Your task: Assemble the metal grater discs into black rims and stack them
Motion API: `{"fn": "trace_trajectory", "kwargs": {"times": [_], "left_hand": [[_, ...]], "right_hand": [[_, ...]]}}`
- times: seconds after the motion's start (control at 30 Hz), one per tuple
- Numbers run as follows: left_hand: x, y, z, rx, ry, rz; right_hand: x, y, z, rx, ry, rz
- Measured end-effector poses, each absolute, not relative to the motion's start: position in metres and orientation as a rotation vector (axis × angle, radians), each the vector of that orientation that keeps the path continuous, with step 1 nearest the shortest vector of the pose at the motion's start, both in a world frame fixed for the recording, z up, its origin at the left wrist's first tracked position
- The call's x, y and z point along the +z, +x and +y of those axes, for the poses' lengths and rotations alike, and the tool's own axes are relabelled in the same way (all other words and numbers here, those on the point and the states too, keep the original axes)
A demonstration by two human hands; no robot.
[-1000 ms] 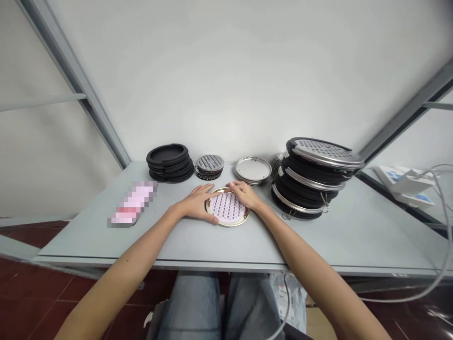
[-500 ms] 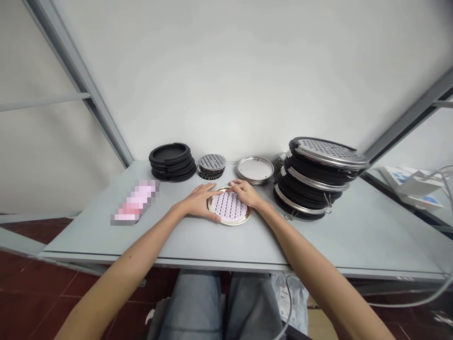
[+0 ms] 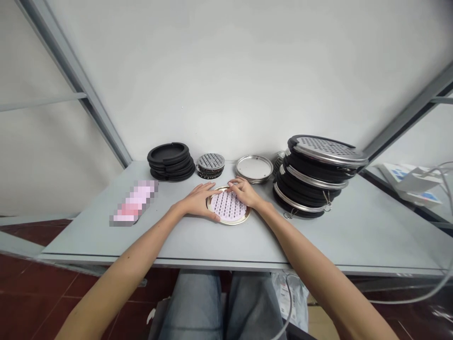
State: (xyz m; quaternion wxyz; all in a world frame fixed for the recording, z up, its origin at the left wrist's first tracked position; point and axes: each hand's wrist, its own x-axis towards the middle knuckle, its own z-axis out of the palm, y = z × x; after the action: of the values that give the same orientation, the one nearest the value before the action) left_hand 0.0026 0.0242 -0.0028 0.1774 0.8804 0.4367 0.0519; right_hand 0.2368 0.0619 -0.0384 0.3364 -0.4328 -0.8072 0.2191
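A round perforated disc (image 3: 228, 207) with a gold rim and a pale pink face lies flat on the grey table (image 3: 212, 236). My left hand (image 3: 197, 200) rests on its left rim, thumb at the near edge and fingers spread over the far edge. My right hand (image 3: 245, 192) presses on its far right rim with the fingers bent. Both hands touch the disc as it lies on the table.
Along the wall stand a stack of black rings (image 3: 171, 161), a small pile of perforated metal discs (image 3: 210, 165), shiny metal lids (image 3: 254, 168) and a tall stack of black-and-metal assemblies (image 3: 314, 175). A blurred pink item (image 3: 133, 203) lies at the left. Cables (image 3: 439, 278) hang at the right.
Both hands stay on the disc with almost no motion; the fingers have shifted slightly along its far rim. The view has drifted a little.
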Motion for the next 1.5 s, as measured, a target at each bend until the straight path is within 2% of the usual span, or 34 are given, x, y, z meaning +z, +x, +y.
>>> {"fn": "trace_trajectory", "kwargs": {"times": [0.17, 0.53, 0.8, 0.93, 1.13, 1.5], "left_hand": [[-0.001, 0.001, 0.025, 0.186, 2.479, 1.195], [-0.004, -0.015, 0.033, 0.631, 2.259, 1.095], [-0.004, -0.015, 0.031, 0.722, 2.324, 1.051], [-0.002, -0.013, 0.021, 0.609, 2.425, 1.117], [-0.005, -0.003, 0.016, 0.474, 2.486, 1.172], [-0.006, -0.009, 0.021, 0.520, 2.506, 1.061]], "right_hand": [[-0.033, 0.238, 0.056, 0.567, -1.118, -2.112], [-0.029, 0.237, 0.049, 0.506, -1.250, -1.832], [-0.025, 0.241, 0.054, 0.914, -1.062, -1.348], [-0.027, 0.237, 0.055, 1.084, -0.992, -1.207], [-0.035, 0.224, 0.050, 0.903, -1.033, -1.440], [-0.028, 0.230, 0.038, 0.395, -1.288, -2.038]]}}
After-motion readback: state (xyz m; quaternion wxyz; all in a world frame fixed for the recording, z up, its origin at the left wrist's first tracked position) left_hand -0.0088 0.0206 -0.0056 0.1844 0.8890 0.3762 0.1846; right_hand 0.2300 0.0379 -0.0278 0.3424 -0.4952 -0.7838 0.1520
